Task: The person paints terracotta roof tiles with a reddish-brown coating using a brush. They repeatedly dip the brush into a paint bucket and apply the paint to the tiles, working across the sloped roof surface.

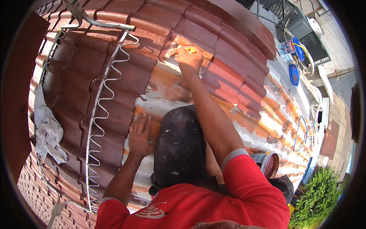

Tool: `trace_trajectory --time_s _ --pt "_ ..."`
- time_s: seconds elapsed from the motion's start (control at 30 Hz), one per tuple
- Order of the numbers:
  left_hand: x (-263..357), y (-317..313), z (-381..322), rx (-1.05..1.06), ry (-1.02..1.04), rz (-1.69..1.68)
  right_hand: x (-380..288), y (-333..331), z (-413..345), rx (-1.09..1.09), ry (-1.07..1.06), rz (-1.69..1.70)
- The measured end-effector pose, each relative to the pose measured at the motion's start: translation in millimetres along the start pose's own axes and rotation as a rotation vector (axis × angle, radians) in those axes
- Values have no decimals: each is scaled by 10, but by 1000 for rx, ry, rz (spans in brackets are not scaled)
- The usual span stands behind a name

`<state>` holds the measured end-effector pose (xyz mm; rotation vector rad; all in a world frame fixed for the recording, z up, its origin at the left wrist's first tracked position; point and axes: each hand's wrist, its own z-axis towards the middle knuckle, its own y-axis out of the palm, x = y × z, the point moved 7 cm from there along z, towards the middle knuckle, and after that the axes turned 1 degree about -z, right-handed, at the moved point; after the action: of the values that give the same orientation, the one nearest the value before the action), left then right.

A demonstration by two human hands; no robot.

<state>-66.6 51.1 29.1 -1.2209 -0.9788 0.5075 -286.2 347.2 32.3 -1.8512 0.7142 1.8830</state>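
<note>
My right hand [190, 58] is closed around what looks like a paintbrush [172, 51], with a yellow-orange part showing in the fist. The brush's pale end meets a partly painted roof tile, at the border between brown-red paint and bare orange. My left hand [140, 136] lies flat on the roof tiles [168, 77], fingers slightly apart, holding nothing. Those tiles show orange and whitish patches. Between my arms is my knee in dark, paint-spotted trousers [181, 143]. Beside my right elbow stands an open paint bucket [268, 164], reddish brown inside.
To the left runs a metal rail with a wavy rod [100, 111]. A crumpled translucent plastic sheet [50, 130] hangs beyond it. At upper right are a blue-lidded pail [290, 51], a loose blue lid [294, 75] and a grey machine housing [303, 37]. Leafy plants [317, 191] grow at lower right.
</note>
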Motion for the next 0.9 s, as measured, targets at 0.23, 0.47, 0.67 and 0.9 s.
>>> trace_trajectory --time_s 0.23,0.47,0.67,0.9 --pt "15 -6 9 3 9 30 -77 -141 21 -106 272 201" --pt "19 4 21 -3 11 16 -175 30 49 -236 -7 -127" --pt "41 -4 8 -4 14 19 -190 -119 14 -251 25 -77" --pt "48 -15 18 -4 26 20 -29 -89 -55 -127 200 34"
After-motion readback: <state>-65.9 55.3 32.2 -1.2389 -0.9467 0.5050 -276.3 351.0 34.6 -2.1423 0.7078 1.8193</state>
